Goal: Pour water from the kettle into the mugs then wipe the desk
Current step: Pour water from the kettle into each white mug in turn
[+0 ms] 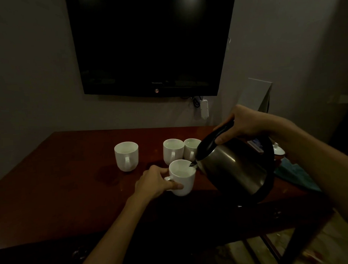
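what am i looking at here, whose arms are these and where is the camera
There is no machine here. A person wears one wide-angle camera on the head, looking forward and down, so the arms reaching in from the bottom are the person's own.

The left hand grips the handle of a white ceramic mug that stands on the dark red-brown wooden desk. The right hand grips the black handle of a steel kettle with a black lid, tilted so its spout sits over that mug's rim.

Three more white mugs stand behind. A blue-green cloth lies at the desk's right side, partly hidden by the arm. A dark television hangs on the wall above.
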The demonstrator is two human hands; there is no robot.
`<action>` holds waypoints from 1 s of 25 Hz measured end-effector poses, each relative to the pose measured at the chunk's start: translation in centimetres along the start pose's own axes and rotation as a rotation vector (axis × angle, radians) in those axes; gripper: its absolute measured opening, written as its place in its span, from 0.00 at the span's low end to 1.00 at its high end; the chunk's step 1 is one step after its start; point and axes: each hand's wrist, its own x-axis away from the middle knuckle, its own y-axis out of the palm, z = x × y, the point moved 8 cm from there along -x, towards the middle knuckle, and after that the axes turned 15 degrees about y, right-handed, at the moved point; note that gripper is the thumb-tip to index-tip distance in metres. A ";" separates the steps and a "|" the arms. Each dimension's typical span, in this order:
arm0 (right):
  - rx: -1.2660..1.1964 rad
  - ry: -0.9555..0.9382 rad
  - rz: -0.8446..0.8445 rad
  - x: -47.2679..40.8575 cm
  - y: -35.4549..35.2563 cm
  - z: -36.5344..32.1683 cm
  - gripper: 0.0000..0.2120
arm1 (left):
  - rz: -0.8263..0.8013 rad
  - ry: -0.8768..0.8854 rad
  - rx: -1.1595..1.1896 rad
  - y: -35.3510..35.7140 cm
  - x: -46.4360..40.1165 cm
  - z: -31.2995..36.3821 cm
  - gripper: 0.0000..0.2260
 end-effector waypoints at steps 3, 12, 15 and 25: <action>0.003 0.015 -0.006 0.0 0.0 0.0 0.14 | -0.001 -0.002 -0.010 -0.1 0.1 0.1 0.25; -0.003 0.025 -0.018 -0.4 0.0 0.0 0.15 | -0.015 -0.006 -0.012 -0.1 0.1 0.2 0.24; -0.001 0.029 -0.016 -0.4 0.0 0.0 0.15 | -0.012 -0.001 -0.019 -0.1 0.1 0.3 0.23; -0.016 0.022 -0.013 0.0 0.0 -0.1 0.12 | -0.004 0.005 -0.015 -0.2 0.4 0.5 0.22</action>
